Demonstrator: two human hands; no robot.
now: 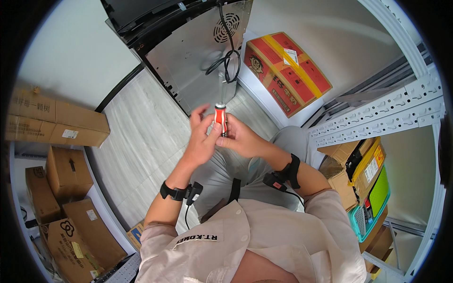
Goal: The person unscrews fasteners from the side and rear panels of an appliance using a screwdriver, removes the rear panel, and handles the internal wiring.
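Observation:
Both of my hands are on a screwdriver (220, 115) with a red, white and black handle, held upright in front of my lap, its pale shaft faint against the metal behind. My left hand (202, 137) has its thumb on the handle and some fingers lifted and blurred; my right hand (238, 139) is closed round the lower handle. Just beyond the tip, a looped black cable (227, 66) hangs in front of a metal appliance panel (177, 61) with a round vent.
A red carton with yellow tape (306, 80) lies right of the panel. Cardboard boxes (66, 122) are stacked at left. At right, a white perforated shelf frame (373, 111) stands beside cartons and a teal basket (357, 217). Grey flooring (130, 141) shows below.

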